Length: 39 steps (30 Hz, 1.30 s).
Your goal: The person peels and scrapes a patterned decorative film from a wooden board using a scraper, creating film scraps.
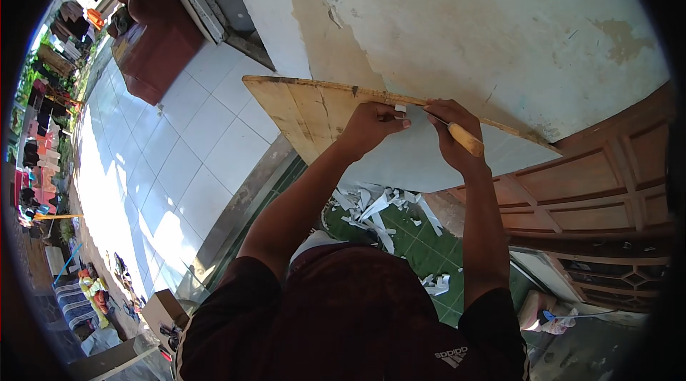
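Fingers of the right hand (pixel 451 124) grip a yellow-handled tool (pixel 463 138) against the board (pixel 300 113), left hand (pixel 371 127) pinching its white sheet (pixel 414 159), above the green tiled floor (pixel 421 245).

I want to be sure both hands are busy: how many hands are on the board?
2. The left hand pinches a white strip at the board top edge; the right hand, just beside it, grips a wooden-handled tool. None seem hidden.
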{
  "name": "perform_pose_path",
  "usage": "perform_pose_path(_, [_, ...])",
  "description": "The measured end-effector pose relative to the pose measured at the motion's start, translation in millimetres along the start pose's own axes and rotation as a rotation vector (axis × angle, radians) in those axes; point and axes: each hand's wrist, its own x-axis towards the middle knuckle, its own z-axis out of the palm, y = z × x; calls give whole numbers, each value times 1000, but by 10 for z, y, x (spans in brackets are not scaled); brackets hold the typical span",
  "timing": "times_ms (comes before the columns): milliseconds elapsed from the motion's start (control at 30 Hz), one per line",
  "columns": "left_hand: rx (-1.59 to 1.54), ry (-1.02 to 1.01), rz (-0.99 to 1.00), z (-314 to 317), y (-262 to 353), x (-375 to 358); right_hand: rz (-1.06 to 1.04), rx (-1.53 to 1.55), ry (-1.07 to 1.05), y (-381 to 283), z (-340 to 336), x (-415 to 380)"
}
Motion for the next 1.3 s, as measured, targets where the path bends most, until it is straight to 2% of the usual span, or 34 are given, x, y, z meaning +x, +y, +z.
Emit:
perform_pose_path(100, [151, -95, -89, -95, 99, -9, -13, -30, 27, -27, 28, -1])
perform_pose_path(200, [565, -83, -25, -130, 358, -110, 10, -26, 50, -19, 65, -7])
perform_pose_path(300, [765, 88, 515, -189, 486, -140, 29, -32, 54, -30, 44, -9])
perform_pose_path(400, [877, 242, 941, -238, 645, 53, 21, -51, 40, -61, 22, 12])
perform_pose_path(500, [890, 83, 815, -248, 588, 178, 38, -65, 22, -90, 19, 13])
perform_pose_path(600, [936, -78, 601, -253, 555, 171, 77, -72, -7, -111, -5, 15])
perform_pose_path(833, [917, -104, 590, -282, 538, 197, 64, -144, 1, -109, 29, -15])
perform_pose_path(1133, [941, -143, 538, -299, 551, 251, 147, -81, -126, -213, -93, 162])
perform_pose_path(1300, [937, -166, 475, -305, 617, 235, 136, -3, -49, -106, -85, 112])
